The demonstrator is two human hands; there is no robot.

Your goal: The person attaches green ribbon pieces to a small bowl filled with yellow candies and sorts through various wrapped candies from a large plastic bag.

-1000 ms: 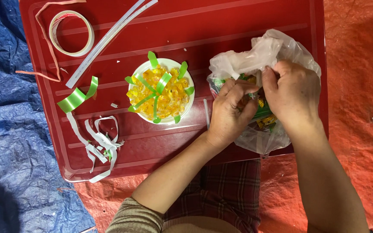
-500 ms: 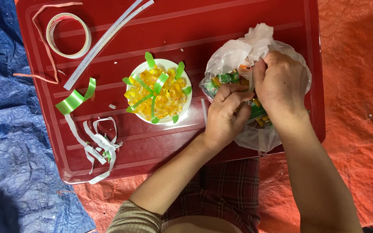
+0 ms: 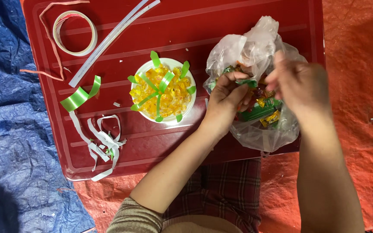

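Here we have both hands at the clear plastic bag (image 3: 255, 125), which lies on the right part of the red tray (image 3: 247, 13); our left hand (image 3: 226, 100) has its fingers curled into the bag's mouth, pinching what looks like a green wrapped sweet (image 3: 246, 82), though the wrapper is partly hidden; our right hand (image 3: 299, 84) is blurred, its fingers drawn together at the bag's edge, and we cannot tell whether it grips the plastic or a sweet. More wrapped sweets, green, yellow and red, lie inside the bag. Just left of it stands the white bowl (image 3: 164, 89), filled with yellow sweets and crossed with green ribbon strips; further left lie a green ribbon loop (image 3: 79, 96), white curled strips (image 3: 104, 142), a tape roll (image 3: 74, 33) and a long white strip (image 3: 111, 41). We judge the step to be drawing a sweet out; that calls for holding the mouth open while the pinch stays firm.
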